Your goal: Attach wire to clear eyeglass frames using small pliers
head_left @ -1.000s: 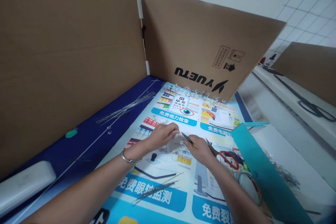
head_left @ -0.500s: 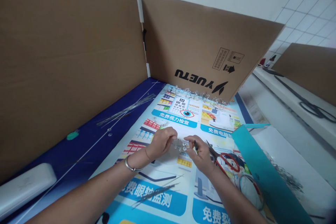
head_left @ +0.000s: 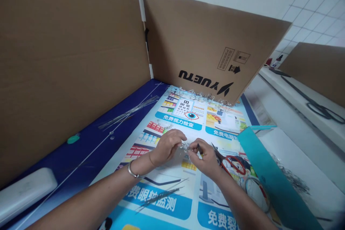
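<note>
Over a printed vision-check banner (head_left: 178,122), my left hand (head_left: 169,147) and my right hand (head_left: 205,157) meet at the middle. A small transparent plastic piece (head_left: 183,154) sits between them, held in my left fingers and partly hidden by them. My right fingers pinch a slim dark pointed tool (head_left: 198,147) close to that piece. A bangle (head_left: 134,170) circles my left wrist. Red-handled scissors (head_left: 229,162) lie just beyond my right hand, touching neither hand.
Brown cardboard panels (head_left: 67,61) rise at the left and back. Several clear pieces (head_left: 205,95) line the banner's far edge. Thin metal rods (head_left: 129,113) lie on blue cloth. A teal sheet (head_left: 272,176) and a wire heap (head_left: 292,181) lie at right.
My hands have drawn closer together around the transparent piece. The dark tool has turned from pointing left to a more upright angle, its tip now near the piece.
</note>
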Demonstrator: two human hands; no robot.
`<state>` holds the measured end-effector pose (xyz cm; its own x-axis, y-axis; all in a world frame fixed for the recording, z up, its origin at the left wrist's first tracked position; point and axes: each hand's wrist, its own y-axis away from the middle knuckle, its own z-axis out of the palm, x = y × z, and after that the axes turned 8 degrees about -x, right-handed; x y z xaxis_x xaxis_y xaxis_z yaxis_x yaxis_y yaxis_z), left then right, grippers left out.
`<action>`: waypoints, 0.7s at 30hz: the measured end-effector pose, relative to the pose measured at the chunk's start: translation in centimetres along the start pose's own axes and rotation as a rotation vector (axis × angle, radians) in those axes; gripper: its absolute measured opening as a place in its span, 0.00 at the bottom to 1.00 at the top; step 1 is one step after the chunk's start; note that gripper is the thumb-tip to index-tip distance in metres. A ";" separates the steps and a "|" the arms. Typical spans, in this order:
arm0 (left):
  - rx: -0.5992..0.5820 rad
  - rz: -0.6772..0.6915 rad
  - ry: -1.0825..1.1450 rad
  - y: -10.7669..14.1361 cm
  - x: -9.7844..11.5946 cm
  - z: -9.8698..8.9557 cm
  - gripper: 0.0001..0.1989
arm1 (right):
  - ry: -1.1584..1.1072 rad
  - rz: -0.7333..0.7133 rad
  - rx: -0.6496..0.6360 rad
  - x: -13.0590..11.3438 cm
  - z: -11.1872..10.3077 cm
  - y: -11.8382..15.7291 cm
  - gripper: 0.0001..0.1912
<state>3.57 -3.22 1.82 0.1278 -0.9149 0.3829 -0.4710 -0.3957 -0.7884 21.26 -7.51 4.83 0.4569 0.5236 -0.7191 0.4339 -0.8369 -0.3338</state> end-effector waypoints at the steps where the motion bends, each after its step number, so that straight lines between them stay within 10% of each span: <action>1: -0.004 0.004 -0.029 -0.1 0.0 0.0 0.05 | 0.029 -0.006 0.018 0.1 -0.1 0.0 0.01; 21: -0.043 -0.091 -0.101 0.7 -1.3 0.4 0.06 | 0.119 0.022 0.142 0.7 -0.4 -0.1 0.02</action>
<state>3.44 -2.36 0.63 0.2578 -0.8797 0.3996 -0.4906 -0.4754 -0.7303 21.92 -7.00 4.58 0.5576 0.5130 -0.6526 0.3125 -0.8580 -0.4076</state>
